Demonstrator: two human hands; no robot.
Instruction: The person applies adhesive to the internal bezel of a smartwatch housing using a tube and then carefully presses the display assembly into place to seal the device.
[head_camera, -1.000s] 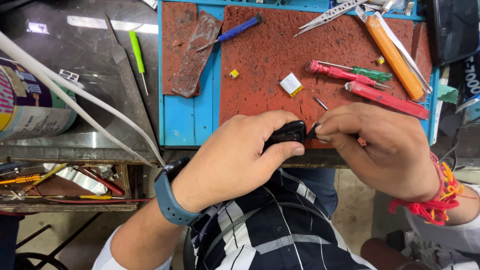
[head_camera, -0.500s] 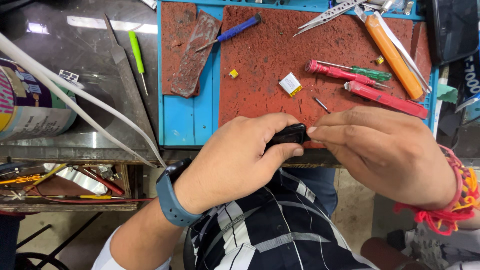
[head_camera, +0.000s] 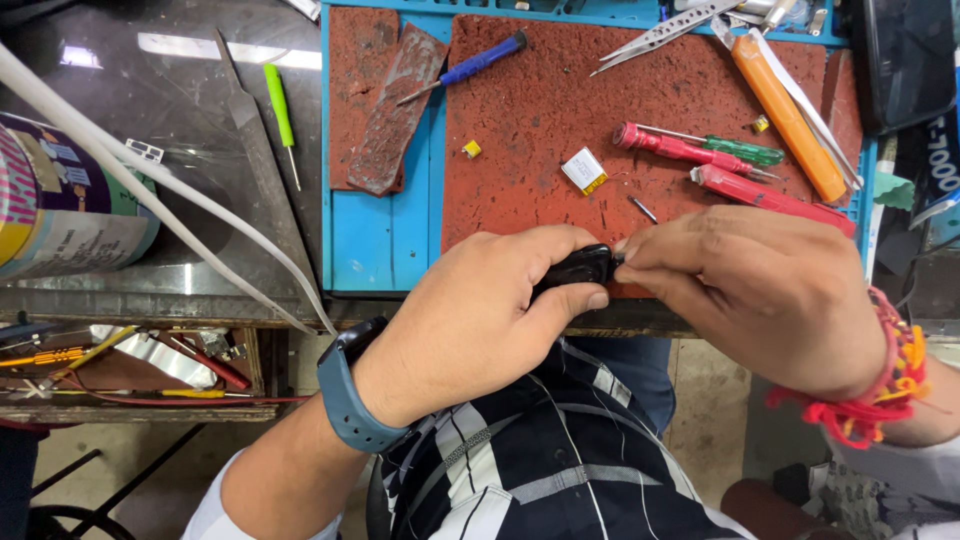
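Left hand (head_camera: 470, 320): wrapped around a small black device (head_camera: 578, 267), thumb and fingers pinching it, held just over the near edge of the bench (head_camera: 200, 285).
Right hand (head_camera: 760, 290): fingertips pressed together against the device's right end.
Change: a second ago the right hand pinched a thin tool at the device; now no tool shows, and the fingers have closed flat onto the casing.
Nearby: red screwdrivers (head_camera: 690, 150) and a small battery-like cell (head_camera: 584, 170) lie on the red mat (head_camera: 540, 110).
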